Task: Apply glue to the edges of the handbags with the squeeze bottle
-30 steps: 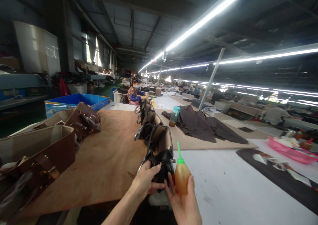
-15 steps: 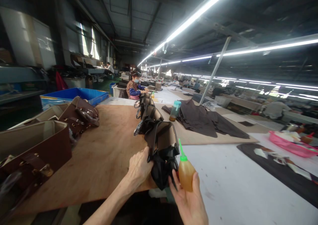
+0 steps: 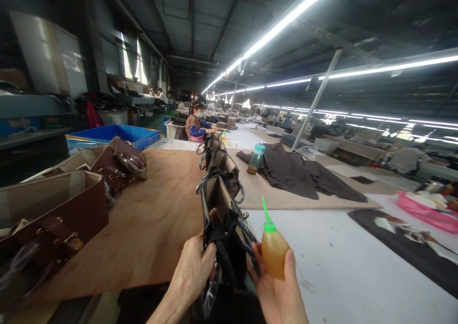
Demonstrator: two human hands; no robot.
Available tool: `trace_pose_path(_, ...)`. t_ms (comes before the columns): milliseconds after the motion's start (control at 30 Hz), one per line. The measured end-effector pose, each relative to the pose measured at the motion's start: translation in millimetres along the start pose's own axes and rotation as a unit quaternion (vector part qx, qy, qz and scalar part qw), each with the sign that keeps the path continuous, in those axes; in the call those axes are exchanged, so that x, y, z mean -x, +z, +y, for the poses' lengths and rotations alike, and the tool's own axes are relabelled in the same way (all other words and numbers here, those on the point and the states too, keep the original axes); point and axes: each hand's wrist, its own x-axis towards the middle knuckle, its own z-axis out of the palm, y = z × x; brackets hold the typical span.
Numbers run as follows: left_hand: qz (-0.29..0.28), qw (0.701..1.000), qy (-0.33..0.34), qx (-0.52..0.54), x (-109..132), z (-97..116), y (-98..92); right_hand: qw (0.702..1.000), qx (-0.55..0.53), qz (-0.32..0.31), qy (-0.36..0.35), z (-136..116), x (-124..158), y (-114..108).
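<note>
My left hand (image 3: 195,266) grips the near left edge of a black handbag (image 3: 229,238), thumb over its rim. The bag stands open at the table's front edge, its beige lining showing. In my right hand (image 3: 277,281) is a squeeze bottle (image 3: 275,252) of amber liquid with a green nozzle pointing up; the fingers also touch the bag's right side. Beyond this bag, more black handbags (image 3: 223,164) stand in a row on the brown board (image 3: 161,200). A plastic-wrapped handle (image 3: 211,290) hangs below my left hand.
Brown bags (image 3: 86,200) stand at the left, near a blue bin (image 3: 118,135). A teal-lidded bottle (image 3: 256,159) stands beside dark fabric pieces (image 3: 289,169). A pink basket (image 3: 429,212) lies far right. Another person (image 3: 196,123) sits beyond the board.
The near black bag has turned and come closer to me, its opening now narrower. My left hand has moved down and taken the rim between thumb and fingers. The squeeze bottle remains in my right hand.
</note>
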Motion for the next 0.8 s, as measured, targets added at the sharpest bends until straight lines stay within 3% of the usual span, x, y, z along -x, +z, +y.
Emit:
trace_pose_path(133, -0.045, 0.999, 0.000, -0.021, 2.2, 14.6, -4.4, 0.997, 0.060, -0.027, 0.051, 1.5, 4.1, -1.5)
trace_pose_path(233, -0.043, 0.998, -0.003, -0.037, -4.9, 17.6, -5.5, 0.996, 0.072, -0.014, 0.047, 1.6, 2.3, -1.8)
trace_pose_path(400, 0.015, 0.997, -0.003, -0.079, -34.6, 8.9, 1.3, 0.998, 0.056, 0.010, -0.012, -4.7, -18.3, -4.9)
trace_pose_path(567, 0.080, 0.988, 0.017, -0.131, -57.5, -2.9, 19.7, 0.998, 0.059, 0.000, 0.006, -19.7, -45.7, -2.9)
trace_pose_path(800, 0.109, 0.983, 0.013, -0.146, -88.4, -1.5, 32.9, 0.998, 0.046, -0.025, -0.039, -32.7, -81.9, 8.3)
